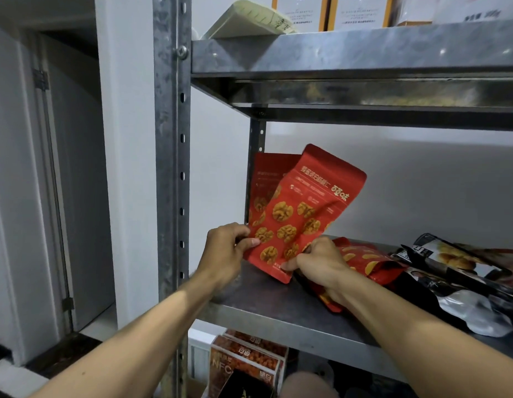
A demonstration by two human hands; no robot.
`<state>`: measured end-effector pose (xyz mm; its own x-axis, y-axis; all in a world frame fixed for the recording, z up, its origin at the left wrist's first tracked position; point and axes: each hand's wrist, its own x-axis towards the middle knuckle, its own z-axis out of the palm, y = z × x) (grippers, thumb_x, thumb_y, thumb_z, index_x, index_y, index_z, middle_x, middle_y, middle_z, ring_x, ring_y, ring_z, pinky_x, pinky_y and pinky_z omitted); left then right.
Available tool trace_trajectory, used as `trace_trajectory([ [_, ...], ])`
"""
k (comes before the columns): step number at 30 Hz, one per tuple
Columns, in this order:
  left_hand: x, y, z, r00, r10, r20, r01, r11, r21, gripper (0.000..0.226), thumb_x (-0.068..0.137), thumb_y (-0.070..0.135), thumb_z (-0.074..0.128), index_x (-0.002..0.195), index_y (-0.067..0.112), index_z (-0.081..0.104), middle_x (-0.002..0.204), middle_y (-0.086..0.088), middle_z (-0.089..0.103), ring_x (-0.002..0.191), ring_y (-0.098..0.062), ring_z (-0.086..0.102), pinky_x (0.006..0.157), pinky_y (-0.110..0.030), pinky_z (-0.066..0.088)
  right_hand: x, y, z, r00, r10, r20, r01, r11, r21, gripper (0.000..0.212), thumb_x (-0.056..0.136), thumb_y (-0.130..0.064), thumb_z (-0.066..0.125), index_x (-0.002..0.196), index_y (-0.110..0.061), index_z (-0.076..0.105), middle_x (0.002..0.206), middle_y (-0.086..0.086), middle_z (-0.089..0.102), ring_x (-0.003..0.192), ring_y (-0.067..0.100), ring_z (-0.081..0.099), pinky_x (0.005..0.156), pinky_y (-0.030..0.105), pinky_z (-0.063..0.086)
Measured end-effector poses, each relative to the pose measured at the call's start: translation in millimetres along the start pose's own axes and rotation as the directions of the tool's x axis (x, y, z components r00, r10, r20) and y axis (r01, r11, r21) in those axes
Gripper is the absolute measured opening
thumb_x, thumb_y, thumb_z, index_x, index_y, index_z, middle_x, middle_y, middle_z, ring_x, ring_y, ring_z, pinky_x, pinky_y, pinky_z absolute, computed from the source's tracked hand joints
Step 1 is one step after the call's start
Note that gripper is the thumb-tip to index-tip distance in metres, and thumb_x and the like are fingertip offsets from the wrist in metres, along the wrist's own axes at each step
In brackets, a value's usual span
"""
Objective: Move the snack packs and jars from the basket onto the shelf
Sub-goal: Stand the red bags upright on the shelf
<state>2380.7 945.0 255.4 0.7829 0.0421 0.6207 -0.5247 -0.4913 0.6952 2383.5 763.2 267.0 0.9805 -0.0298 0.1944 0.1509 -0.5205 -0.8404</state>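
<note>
A red walnut snack pack (304, 208) stands tilted at the left end of the metal shelf (266, 305). My left hand (226, 251) pinches its lower left edge and my right hand (318, 262) pinches its bottom corner. A second red pack (268, 170) leans upright behind it against the rear post. More red packs (364, 262) lie flat under my right wrist. The basket and the jars are out of view.
Black and silver snack bags (456, 274) are piled on the shelf's right side. Boxes (358, 10) sit on the shelf above. Brown cartons (244, 360) stand on the level below. The galvanised upright post (170, 156) rises at left, with a white wall beyond it.
</note>
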Motion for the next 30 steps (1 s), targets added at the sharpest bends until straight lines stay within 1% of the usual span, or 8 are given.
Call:
trace_trajectory([
  [2, 2, -2, 1, 1.0, 0.006, -0.014, -0.006, 1.0, 0.008, 0.022, 0.086, 0.006, 0.069, 0.071, -0.008, 0.062, 0.069, -0.011, 0.064, 0.057, 0.002, 0.047, 0.056, -0.009, 0.039, 0, -1, -2, 1.0, 0.02, 0.002, -0.02, 1.0, 0.015, 0.026, 0.064, -0.008, 0.085, 0.087, -0.019, 0.076, 0.09, -0.008, 0.074, 0.089, 0.015, 0.067, 0.087, 0.034, 0.055],
  [8, 4, -7, 1, 0.998, -0.06, -0.002, 0.06, 0.998, -0.021, 0.019, 0.088, 0.007, 0.067, 0.07, -0.001, 0.065, 0.068, 0.005, 0.065, 0.061, 0.007, 0.057, 0.057, -0.006, 0.043, 0, -4, -1, 0.998, 0.046, 0.038, -0.046, 0.999, -0.008, 0.033, 0.063, -0.01, 0.086, 0.092, -0.02, 0.075, 0.095, -0.008, 0.073, 0.095, 0.017, 0.065, 0.092, 0.035, 0.053],
  [10, 4, -13, -1, 0.994, -0.099, 0.041, 0.101, 0.994, -0.033, 0.013, 0.089, 0.011, 0.067, 0.078, 0.005, 0.069, 0.078, 0.003, 0.071, 0.074, -0.006, 0.066, 0.065, -0.012, 0.051, 2, -3, -2, 0.997, 0.05, 0.052, -0.049, 0.999, -0.021, 0.025, 0.065, -0.012, 0.086, 0.085, -0.019, 0.075, 0.091, -0.008, 0.073, 0.092, 0.015, 0.066, 0.086, 0.03, 0.053],
  [12, 2, -20, -4, 0.981, -0.162, 0.107, 0.168, 0.985, -0.049, 0.004, 0.089, 0.012, 0.068, 0.092, 0.011, 0.07, 0.091, 0.0, 0.074, 0.085, -0.017, 0.071, 0.074, -0.03, 0.059, 2, -3, -3, 0.997, 0.048, 0.063, -0.045, 0.997, -0.056, 0.02, 0.068, -0.012, 0.086, 0.069, -0.02, 0.068, 0.081, -0.008, 0.07, 0.081, 0.009, 0.063, 0.068, 0.021, 0.05],
  [14, 1, -25, -4, 0.967, -0.188, 0.172, 0.193, 0.981, -0.015, 0.025, 0.085, 0.011, 0.072, 0.108, 0.018, 0.066, 0.101, 0.003, 0.072, 0.09, -0.014, 0.069, 0.081, -0.035, 0.057, 3, -3, 1, 0.999, 0.03, 0.043, -0.026, 0.994, -0.103, 0.029, 0.069, -0.013, 0.086, 0.06, -0.016, 0.059, 0.083, -0.002, 0.072, 0.078, 0.01, 0.063, 0.06, 0.019, 0.045],
  [17, -1, -27, -5, 0.942, -0.239, 0.237, 0.256, 0.966, -0.044, 0.049, 0.079, 0.008, 0.077, 0.121, 0.023, 0.056, 0.108, 0.004, 0.069, 0.097, -0.012, 0.066, 0.089, -0.034, 0.054, 5, -3, 7, 1.0, -0.02, 0.016, 0.022, 0.989, -0.145, 0.028, 0.07, -0.013, 0.087, 0.061, -0.011, 0.06, 0.088, 0.003, 0.074, 0.082, 0.013, 0.065, 0.064, 0.022, 0.049],
  [22, 0, -30, -5, 0.941, -0.274, 0.197, 0.289, 0.956, -0.048, 0.052, 0.075, 0.0, 0.078, 0.116, 0.022, 0.055, 0.098, -0.001, 0.07, 0.09, -0.015, 0.068, 0.087, -0.037, 0.056, 5, -2, 11, 0.997, -0.074, 0.01, 0.074, 0.982, -0.176, 0.02, 0.067, -0.015, 0.089, 0.082, -0.015, 0.076, 0.091, -0.001, 0.074, 0.09, 0.014, 0.068, 0.081, 0.027, 0.054],
  [30, 2, -29, -2, 0.945, -0.298, 0.137, 0.306, 0.951, -0.043, 0.048, 0.071, 0.007, 0.082, 0.104, 0.028, 0.054, 0.097, -0.001, 0.068, 0.088, -0.019, 0.068, 0.08, -0.039, 0.057, 4, -6, 13, 0.993, -0.102, -0.054, 0.091, 0.978, -0.19, 0.026, 0.061, -0.016, 0.092, 0.07, -0.007, 0.069, 0.084, 0.001, 0.072, 0.084, 0.016, 0.068, 0.074, 0.03, 0.056],
])
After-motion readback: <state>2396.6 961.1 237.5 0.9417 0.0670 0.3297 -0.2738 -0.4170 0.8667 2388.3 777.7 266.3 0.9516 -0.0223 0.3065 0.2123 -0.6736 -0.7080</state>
